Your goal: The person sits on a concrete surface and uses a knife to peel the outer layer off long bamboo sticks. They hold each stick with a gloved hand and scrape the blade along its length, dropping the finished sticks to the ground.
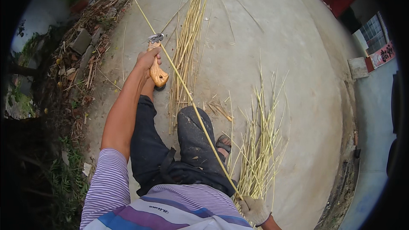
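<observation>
My bare left hand is closed around the curved wooden handle of a tool with a dark metal head at its top. A long yellow-green stalk runs past or through that metal head; which of the two, I cannot tell. It slants down across my legs to my right hand, which wears a pale work glove and is closed on the stalk's lower end beside my right hip. The stalk's far end goes out of view at the top left.
A bundle of stripped stalks lies ahead on the concrete ground. Another pile of thin stalks is at my right side. Debris and stones line the left edge, and a bluish wall stands at the right.
</observation>
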`<state>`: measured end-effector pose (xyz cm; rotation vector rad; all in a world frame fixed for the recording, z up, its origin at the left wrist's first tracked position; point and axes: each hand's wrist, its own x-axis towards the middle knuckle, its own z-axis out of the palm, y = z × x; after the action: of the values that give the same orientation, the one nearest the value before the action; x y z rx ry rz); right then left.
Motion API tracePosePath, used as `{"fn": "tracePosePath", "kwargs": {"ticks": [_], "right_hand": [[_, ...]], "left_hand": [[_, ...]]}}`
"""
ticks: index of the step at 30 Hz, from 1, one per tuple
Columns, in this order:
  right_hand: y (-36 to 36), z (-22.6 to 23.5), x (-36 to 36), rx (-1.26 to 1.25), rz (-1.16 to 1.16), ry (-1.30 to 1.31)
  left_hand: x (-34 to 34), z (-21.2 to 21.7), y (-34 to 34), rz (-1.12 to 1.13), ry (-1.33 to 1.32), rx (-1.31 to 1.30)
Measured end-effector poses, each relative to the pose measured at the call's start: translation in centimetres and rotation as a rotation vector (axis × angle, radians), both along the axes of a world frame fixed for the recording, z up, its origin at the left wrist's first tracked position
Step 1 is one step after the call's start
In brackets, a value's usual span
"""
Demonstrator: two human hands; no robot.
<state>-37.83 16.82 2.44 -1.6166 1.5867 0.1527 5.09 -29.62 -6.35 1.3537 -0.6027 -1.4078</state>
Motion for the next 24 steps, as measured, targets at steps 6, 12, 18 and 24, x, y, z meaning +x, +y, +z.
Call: {"fn": "tracePosePath", "kwargs": {"ticks": [6, 12, 18, 24], "right_hand": [[-16.3, -0.4, 6.7, 0.048, -0.425, -0.373], [-22.3, -8.0, 7.9, -0.353, -0.224, -0.249], [-8.0, -1.1, 5.1, 0.067, -0.268, -0.131], [5.0, 0.2, 0.0, 0.061, -0.242, -0.111]], "left_hand": [[-10.8, 0.0, 10.2, -0.251, 0.042, 0.044], [-14.6, -1.3, 14.4, -0.321, 0.081, 0.041], [-1.9, -4.8, 2.4, 0.004, 0.023, 0.056], [-1.4, -5.6, -0.7, 0.062, -0.007, 0.095]]}}
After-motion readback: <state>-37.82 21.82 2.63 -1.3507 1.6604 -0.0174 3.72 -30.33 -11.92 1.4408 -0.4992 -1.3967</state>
